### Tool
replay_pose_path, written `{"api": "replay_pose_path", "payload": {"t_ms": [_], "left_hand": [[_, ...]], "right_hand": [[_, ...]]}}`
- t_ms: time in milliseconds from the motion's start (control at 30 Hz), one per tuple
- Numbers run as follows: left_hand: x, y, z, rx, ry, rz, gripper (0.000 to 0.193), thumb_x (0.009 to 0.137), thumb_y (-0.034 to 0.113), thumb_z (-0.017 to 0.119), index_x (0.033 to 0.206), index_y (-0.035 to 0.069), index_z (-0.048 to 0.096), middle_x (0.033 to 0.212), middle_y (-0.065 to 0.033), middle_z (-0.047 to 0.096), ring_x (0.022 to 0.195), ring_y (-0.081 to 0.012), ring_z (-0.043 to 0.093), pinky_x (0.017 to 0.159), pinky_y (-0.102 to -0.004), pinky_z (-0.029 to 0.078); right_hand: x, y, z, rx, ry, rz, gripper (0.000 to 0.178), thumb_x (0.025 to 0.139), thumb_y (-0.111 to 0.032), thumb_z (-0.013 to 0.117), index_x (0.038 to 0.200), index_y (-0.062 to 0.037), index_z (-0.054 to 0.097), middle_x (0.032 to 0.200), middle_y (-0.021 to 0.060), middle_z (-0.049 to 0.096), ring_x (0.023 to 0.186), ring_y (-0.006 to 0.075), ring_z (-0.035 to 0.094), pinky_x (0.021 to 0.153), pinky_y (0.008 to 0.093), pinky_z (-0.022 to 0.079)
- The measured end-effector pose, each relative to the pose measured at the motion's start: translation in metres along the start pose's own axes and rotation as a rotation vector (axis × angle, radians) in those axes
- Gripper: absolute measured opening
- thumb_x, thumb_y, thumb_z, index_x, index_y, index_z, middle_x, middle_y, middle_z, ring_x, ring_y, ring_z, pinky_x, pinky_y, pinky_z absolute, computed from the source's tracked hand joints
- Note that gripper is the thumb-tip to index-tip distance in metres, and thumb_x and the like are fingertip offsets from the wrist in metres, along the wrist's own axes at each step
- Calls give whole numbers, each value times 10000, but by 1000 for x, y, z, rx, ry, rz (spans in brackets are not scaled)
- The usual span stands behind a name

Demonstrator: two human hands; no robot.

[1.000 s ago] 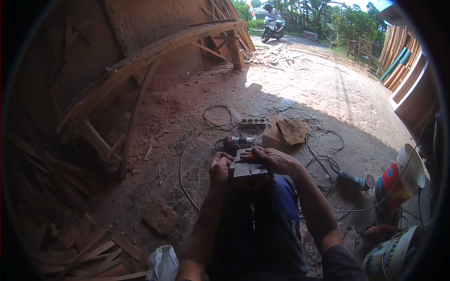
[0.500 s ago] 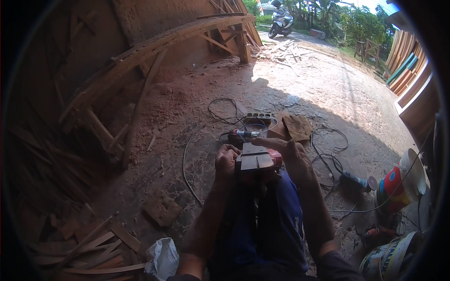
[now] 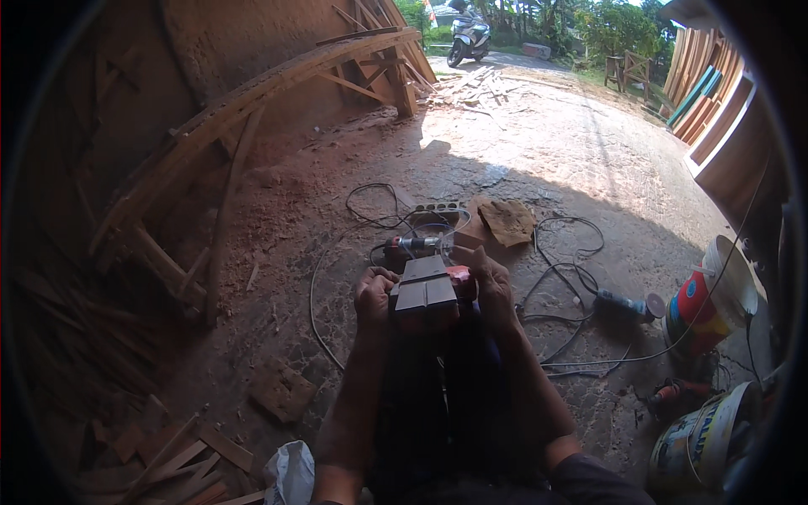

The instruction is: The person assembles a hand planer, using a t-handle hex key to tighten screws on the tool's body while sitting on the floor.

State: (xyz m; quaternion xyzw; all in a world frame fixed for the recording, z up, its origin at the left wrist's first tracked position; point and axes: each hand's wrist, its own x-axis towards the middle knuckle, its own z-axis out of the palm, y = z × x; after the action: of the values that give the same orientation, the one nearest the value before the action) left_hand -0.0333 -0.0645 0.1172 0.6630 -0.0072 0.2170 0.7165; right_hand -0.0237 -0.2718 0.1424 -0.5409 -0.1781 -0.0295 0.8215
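An electric planer (image 3: 425, 294) with a red body is held up over my lap, its flat grey sole turned upward. The sole shows two metal plates with a dark gap between them and a groove in the nearer plate. My left hand (image 3: 375, 290) is closed around the planer's left side. At its right side my right hand (image 3: 492, 284) is closed, fingers bent against the red housing; the fingertips are partly hidden. The planer's underside is hidden from view. Just beyond it, a corded power tool (image 3: 411, 244) lies on the floor.
A power strip (image 3: 438, 207) and a wooden block (image 3: 507, 221) lie ahead. On the right are an angle grinder (image 3: 627, 305), loose cables and two buckets (image 3: 711, 290). Wood scraps (image 3: 181, 459) and a white sack (image 3: 292, 473) lie at lower left. A long timber bench (image 3: 278, 80) lines the wall.
My right hand has drawn back from across the sole to the planer's right side, its fingers now bent. The left hand keeps its grip. The whole view has shifted slightly.
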Motion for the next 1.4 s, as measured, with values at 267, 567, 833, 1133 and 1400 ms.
{"api": "replay_pose_path", "payload": {"t_ms": [267,567,833,1133,1400], "left_hand": [[-1,-1,-4,22,-28,23,125,750,-19,445,831,15,534,870,-97,581,808,-181,553,803,-279,465],[-3,5,-3,261,-12,127,103,762,-9,456,805,-9,549,888,-95,571,811,-177,550,784,-276,461],[-5,1,-2,413,-39,252,63,794,-51,498,766,-38,554,954,-118,558,841,-168,561,751,-289,487],[-2,-2,-16,514,-62,363,134,763,20,692,723,-11,568,957,-128,576,867,-187,588,726,-294,502],[-16,10,-9,-41,30,41,60,769,-23,578,776,-5,521,946,-107,540,902,-190,548,821,-299,465]], "right_hand": [[0,17,-3,-73,48,4,534,1061,-446,424,1233,18,625,860,30,699,678,34,605,595,193,473],[-3,11,1,-30,40,24,533,1071,-422,407,1236,37,623,889,42,697,682,43,575,604,203,450],[-1,10,-6,-58,12,-11,543,1074,-418,391,1244,48,613,983,98,721,784,93,680,680,226,534],[9,27,-25,-97,112,21,517,1062,-427,427,1214,15,650,1109,95,708,1026,154,645,881,317,484],[-9,90,-136,-444,130,351,359,1013,-339,563,1068,-13,701,886,34,684,814,129,600,739,279,466]]}}
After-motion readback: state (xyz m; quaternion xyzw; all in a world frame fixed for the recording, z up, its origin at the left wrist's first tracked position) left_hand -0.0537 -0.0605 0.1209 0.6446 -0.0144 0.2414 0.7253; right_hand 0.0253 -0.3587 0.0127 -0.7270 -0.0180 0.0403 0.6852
